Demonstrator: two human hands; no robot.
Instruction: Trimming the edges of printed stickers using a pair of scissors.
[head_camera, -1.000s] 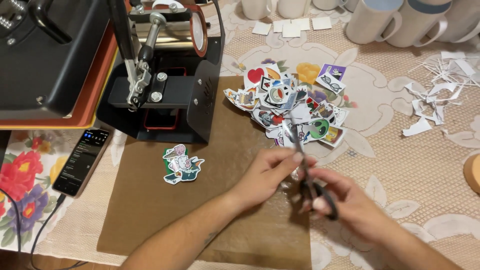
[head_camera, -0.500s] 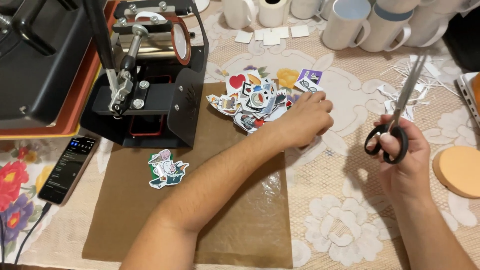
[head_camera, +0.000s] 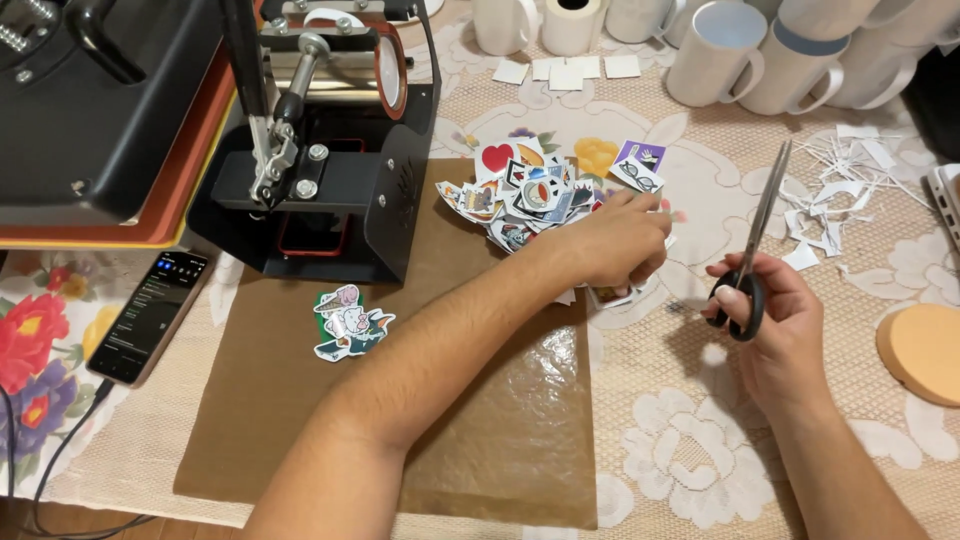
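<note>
My left hand (head_camera: 615, 240) lies palm down on the right edge of a heap of colourful cut-out pictures (head_camera: 525, 190), fingers curled onto it. Whether it grips one is hidden. A cut-out (head_camera: 612, 296) peeks out under the hand. My right hand (head_camera: 775, 320) is shut on black-handled scissors (head_camera: 765, 215), blades closed and pointing up and away, to the right of the heap and apart from it. A single cartoon cut-out (head_camera: 348, 322) lies alone on the brown sheet (head_camera: 500, 430).
A black mug press (head_camera: 320, 150) and a flat heat press (head_camera: 100, 110) stand at the back left. A phone (head_camera: 148, 315) lies on the left. White mugs (head_camera: 715, 50) line the back. Paper scraps (head_camera: 850, 180) and an orange round pad (head_camera: 925, 350) are on the right.
My hands have come apart: the left went from the scissors to the heap of cut-outs, and the right carried the scissors off to the right with the blades turned up.
</note>
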